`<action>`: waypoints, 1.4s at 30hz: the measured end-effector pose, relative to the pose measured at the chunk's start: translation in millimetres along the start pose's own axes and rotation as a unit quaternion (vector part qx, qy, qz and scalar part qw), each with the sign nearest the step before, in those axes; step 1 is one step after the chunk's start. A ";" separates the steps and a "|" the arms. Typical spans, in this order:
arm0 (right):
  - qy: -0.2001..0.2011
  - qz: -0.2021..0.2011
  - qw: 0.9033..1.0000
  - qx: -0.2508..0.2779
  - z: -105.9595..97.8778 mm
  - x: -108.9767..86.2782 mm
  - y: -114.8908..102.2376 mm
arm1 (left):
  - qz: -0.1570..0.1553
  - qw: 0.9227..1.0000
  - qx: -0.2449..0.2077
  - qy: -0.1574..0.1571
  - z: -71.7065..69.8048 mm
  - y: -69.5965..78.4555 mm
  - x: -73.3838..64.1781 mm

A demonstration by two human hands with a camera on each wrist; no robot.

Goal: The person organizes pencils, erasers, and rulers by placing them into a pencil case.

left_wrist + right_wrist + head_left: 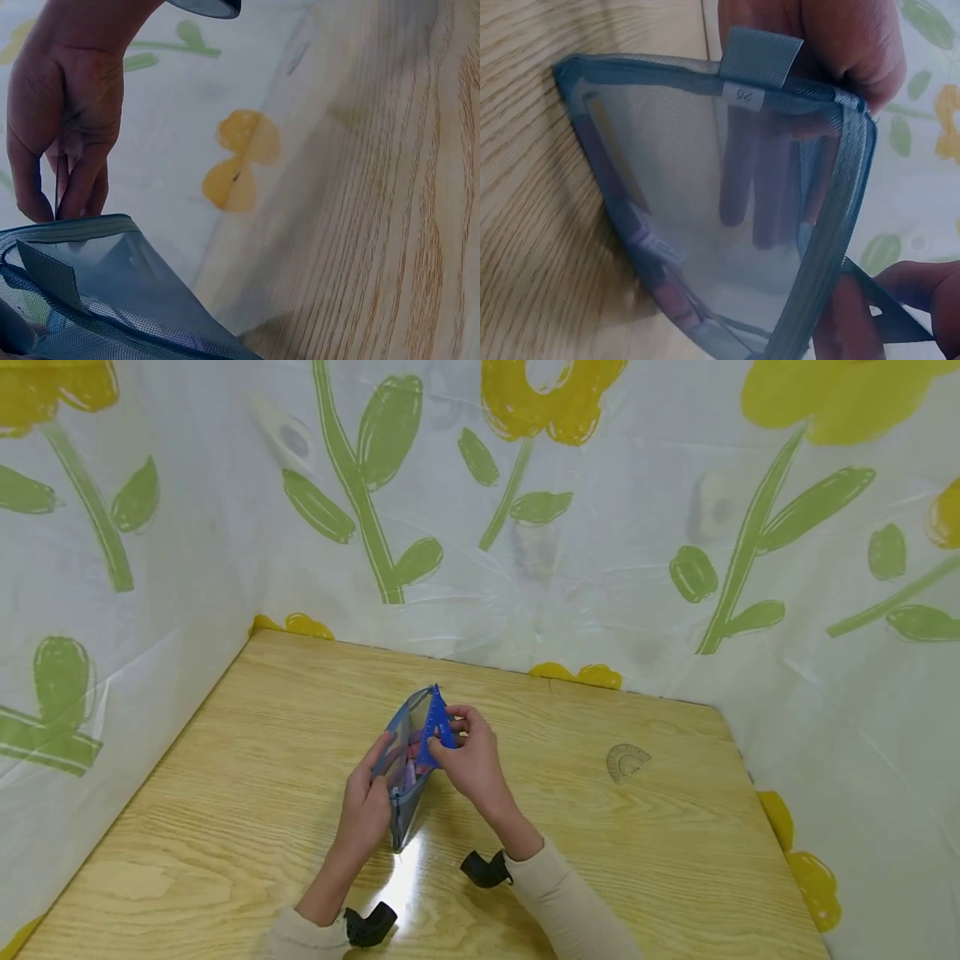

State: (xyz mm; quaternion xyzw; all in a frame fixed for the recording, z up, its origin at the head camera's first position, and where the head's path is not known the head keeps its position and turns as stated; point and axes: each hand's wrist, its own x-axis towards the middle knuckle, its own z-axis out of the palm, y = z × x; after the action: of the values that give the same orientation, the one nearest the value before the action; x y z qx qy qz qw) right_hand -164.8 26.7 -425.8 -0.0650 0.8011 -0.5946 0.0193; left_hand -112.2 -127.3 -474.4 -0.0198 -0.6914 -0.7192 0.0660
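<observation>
A blue-grey mesh zip pouch (405, 814) is held up over the table, its mouth open. My left hand (366, 802) grips its near left side, with some fingers showing through the mesh in the right wrist view. Between thumb and fingers my right hand (472, 756) pinches a blue set square (432, 727) at the pouch's mouth, its pointed end up. Pinkish and pale items (411, 768) lie inside the pouch; their kinds are hard to tell. Through the mesh (682, 172) a long yellowish stick (619, 150) shows too.
A clear protractor (627, 762) lies on the wooden table (570, 827), right of the hands. Flower-patterned sheets (615, 560) stand along the table's back and sides. Black wrist mounts (486, 868) sit at both cuffs.
</observation>
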 end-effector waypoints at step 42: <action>-0.033 -0.083 0.995 0.034 -40.0 -11.3 33.8 | -0.001 1.000 0.001 -0.005 -6.1 2.3 -5.4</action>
State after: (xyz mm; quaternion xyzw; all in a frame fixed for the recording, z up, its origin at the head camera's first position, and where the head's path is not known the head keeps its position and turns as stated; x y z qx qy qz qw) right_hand -160.7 75.7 -447.0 -0.1499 0.7714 -0.6184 -0.0010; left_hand -106.2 -133.0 -473.0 -0.0225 -0.6927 -0.7182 0.0618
